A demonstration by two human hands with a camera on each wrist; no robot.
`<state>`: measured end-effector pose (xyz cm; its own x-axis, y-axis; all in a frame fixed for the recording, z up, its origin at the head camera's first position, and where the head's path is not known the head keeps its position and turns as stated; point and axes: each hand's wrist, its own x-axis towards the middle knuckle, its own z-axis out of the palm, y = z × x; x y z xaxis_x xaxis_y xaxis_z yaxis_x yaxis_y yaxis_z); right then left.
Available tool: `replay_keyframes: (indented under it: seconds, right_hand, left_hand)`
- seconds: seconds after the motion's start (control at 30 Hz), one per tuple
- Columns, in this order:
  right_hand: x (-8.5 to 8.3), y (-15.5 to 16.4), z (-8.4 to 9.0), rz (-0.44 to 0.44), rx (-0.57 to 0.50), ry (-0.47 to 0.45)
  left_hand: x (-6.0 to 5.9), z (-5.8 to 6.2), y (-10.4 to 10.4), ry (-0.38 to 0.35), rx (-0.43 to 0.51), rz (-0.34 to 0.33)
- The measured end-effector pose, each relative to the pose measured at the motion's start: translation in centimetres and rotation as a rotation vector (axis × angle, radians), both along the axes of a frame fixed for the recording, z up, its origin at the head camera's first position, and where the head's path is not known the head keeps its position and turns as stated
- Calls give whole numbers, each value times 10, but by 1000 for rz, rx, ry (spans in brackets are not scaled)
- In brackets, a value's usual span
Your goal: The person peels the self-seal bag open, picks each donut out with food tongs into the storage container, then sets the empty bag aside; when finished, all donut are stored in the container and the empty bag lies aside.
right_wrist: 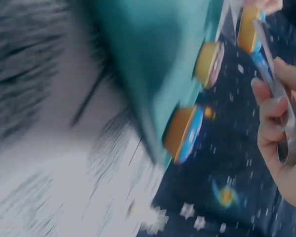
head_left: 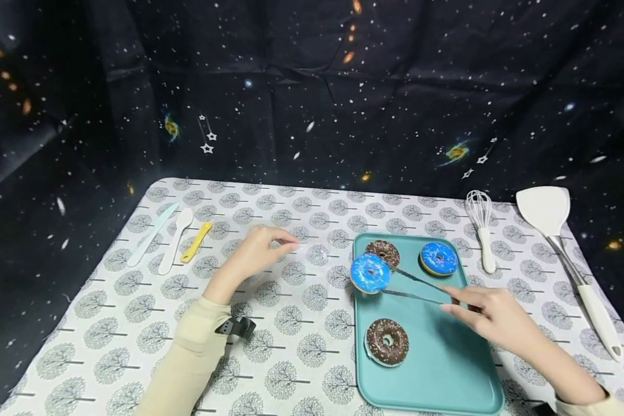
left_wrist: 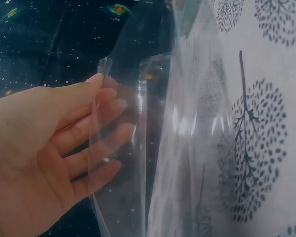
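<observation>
The right hand point(head_left: 491, 315) pinches a pair of thin metal tongs point(head_left: 416, 287), and the tongs clamp a round doughnut with bright blue icing point(head_left: 370, 273). This doughnut hangs over the left rim of the flat teal tray point(head_left: 447, 370), at about ten o'clock from the tray's middle, lifted off its floor as far as I can judge. The right wrist view is blurred, but it shows the fingers point(right_wrist: 269, 126) curled around the tongs' arms.

The left hand point(head_left: 255, 254) is at nine o'clock from the tray, well apart from the right hand. Its fingers pinch a clear plastic bag point(head_left: 312, 252) that lies on the tree-printed tablecloth point(head_left: 291, 346); in the left wrist view the fingers point(left_wrist: 96, 131) lie along one transparent edge of the bag point(left_wrist: 138, 158), which stands open a little.

Three doughnuts rest on the tray: a second blue one point(head_left: 439, 258) at twelve o'clock, a chocolate one with sprinkles point(head_left: 382, 252) behind the lifted one, and another chocolate one point(head_left: 387, 341) near the tray's middle.

I judge the step in hand is carrying the blue doughnut toward the bag. The next move calls for holding the bag mouth wide and steady while the tongs travel left and keep their squeeze, because the icing may slip.
</observation>
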<state>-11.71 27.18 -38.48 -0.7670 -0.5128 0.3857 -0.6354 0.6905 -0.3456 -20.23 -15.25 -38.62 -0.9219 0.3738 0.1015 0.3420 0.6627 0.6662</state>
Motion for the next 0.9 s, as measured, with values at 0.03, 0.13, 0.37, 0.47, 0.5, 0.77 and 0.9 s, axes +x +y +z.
replay_keyframes:
  seconds: [0.03,0.13,0.37,0.47,0.5,0.77,0.9]
  right_hand:
    - [5,7,0,-11,2,4]
    - [19,27,-1,-19,2,7]
    - [53,60,-5,-152,52,-116]
    - [65,73,-6,-287,108,-308]
    - [68,77,-7,-334,129,-374]
    - [86,105,-18,-371,95,-254]
    - [92,113,-24,-382,93,-210]
  left_hand:
    - [0,-1,1,-11,-10,-10]
    - [0,-3,3,-45,-32,-34]
    - [4,-7,8,-66,-72,-70]
    - [4,-9,9,-60,-81,-101]
    - [4,-9,9,-55,-82,-114]
    - [4,-12,6,-177,-123,-189]
    - [5,-15,5,-176,-151,-217]
